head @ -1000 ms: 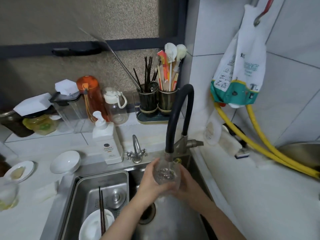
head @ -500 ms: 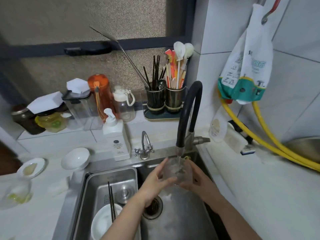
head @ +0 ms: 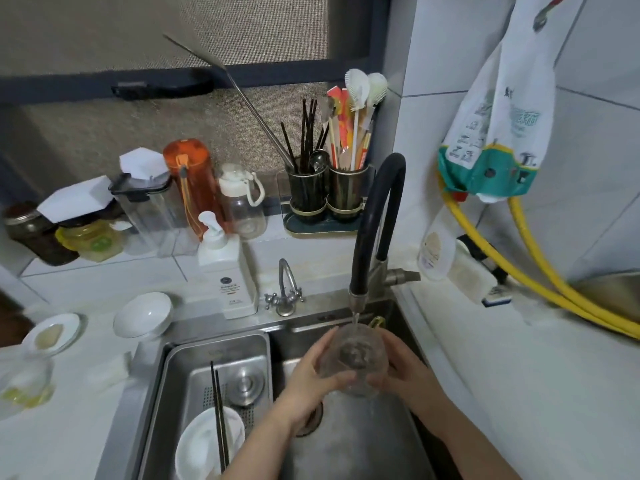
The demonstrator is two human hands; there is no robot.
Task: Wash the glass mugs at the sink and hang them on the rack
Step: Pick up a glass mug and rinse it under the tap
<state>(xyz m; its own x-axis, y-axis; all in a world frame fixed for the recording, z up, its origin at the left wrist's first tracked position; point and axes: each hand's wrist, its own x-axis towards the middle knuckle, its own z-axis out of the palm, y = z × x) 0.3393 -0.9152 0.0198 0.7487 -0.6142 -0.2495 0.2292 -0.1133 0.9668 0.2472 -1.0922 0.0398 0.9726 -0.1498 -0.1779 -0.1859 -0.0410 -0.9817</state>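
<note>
My left hand (head: 313, 375) and right hand (head: 405, 370): both bare, no rings, no watch; forearms bare, no sleeves in frame

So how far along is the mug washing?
Nothing looks finished: no washed mug or rack is in view. In hand: the left hand and right hand hold one glass mug under water running from the black faucet, over the sink. Left: finishing the rinse and hanging it.

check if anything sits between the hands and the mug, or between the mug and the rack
Nothing separates them: the left hand and right hand both grip the glass mug under the faucet stream. No rack shows in this view, so that path cannot be judged.
</note>
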